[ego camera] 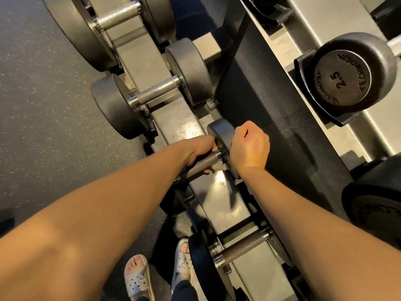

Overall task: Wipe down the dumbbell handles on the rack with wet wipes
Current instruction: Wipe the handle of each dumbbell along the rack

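On the lower rack rail (225,205) lies a small black dumbbell with a knurled metal handle (200,163). My left hand (198,148) grips that handle with a white wet wipe (217,165) bunched under the fingers at the handle's right end. My right hand (249,144) sits on the dumbbell's far head (220,131), fingers curled over its rim. The near head is hidden under my left forearm.
Further dumbbells sit along the same rail, with handles showing above (156,92), at the top (118,17) and below (243,249). A 2.5 dumbbell (347,77) rests on the upper tier at right. Speckled dark floor (43,105) lies left; my sandalled feet (136,276) stand beside the rack.
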`<action>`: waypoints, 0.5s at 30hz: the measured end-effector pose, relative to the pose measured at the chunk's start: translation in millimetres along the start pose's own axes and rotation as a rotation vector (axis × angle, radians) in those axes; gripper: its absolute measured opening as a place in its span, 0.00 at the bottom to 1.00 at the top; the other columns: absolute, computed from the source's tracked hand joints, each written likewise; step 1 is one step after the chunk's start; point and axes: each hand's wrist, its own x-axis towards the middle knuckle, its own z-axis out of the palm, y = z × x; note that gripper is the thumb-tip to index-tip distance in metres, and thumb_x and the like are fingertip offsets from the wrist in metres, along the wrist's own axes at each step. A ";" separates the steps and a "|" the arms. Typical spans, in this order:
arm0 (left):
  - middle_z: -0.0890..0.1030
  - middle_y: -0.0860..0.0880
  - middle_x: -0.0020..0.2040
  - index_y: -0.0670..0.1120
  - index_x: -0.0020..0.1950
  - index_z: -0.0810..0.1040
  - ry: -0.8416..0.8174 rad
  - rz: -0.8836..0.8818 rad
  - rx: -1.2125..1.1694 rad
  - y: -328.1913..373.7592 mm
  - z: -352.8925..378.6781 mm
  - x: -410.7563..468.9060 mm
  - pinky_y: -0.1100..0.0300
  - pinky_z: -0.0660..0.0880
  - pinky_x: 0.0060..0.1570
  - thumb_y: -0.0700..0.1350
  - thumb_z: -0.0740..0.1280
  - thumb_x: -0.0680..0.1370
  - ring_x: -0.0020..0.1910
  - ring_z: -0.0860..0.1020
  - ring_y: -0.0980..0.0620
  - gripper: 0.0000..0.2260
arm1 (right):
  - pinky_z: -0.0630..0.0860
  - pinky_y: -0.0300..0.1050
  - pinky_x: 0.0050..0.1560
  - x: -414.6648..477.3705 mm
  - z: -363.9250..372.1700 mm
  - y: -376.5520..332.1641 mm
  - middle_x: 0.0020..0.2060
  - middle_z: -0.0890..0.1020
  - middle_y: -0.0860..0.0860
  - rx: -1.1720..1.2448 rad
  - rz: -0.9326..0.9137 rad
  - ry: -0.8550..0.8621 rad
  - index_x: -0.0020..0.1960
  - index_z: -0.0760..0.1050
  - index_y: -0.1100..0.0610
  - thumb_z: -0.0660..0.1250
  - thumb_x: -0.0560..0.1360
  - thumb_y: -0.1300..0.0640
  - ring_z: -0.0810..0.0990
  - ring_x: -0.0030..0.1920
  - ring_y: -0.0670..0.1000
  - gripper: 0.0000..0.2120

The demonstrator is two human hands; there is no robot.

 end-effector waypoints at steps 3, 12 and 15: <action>0.80 0.44 0.30 0.40 0.47 0.74 0.212 0.131 0.101 -5.7 5.9 -0.9 0.60 0.75 0.31 0.37 0.56 0.81 0.28 0.79 0.50 0.09 | 0.70 0.43 0.35 -0.1 0.6 1.2 0.30 0.72 0.51 0.005 -0.013 0.003 0.35 0.69 0.52 0.57 0.83 0.57 0.71 0.31 0.47 0.17; 0.80 0.52 0.45 0.46 0.46 0.84 0.703 0.691 0.400 -53.5 31.9 -11.1 0.59 0.75 0.48 0.40 0.68 0.80 0.44 0.77 0.54 0.07 | 0.70 0.41 0.35 -0.9 1.3 -0.9 0.31 0.73 0.49 -0.008 0.008 0.019 0.36 0.70 0.52 0.58 0.83 0.57 0.73 0.32 0.47 0.16; 0.71 0.54 0.50 0.48 0.47 0.76 0.723 0.810 0.677 -62.3 38.9 -11.3 0.60 0.70 0.48 0.43 0.66 0.81 0.48 0.69 0.56 0.03 | 0.70 0.40 0.35 -0.7 0.9 -1.9 0.31 0.73 0.50 -0.009 0.016 0.017 0.37 0.70 0.53 0.58 0.83 0.57 0.72 0.32 0.47 0.16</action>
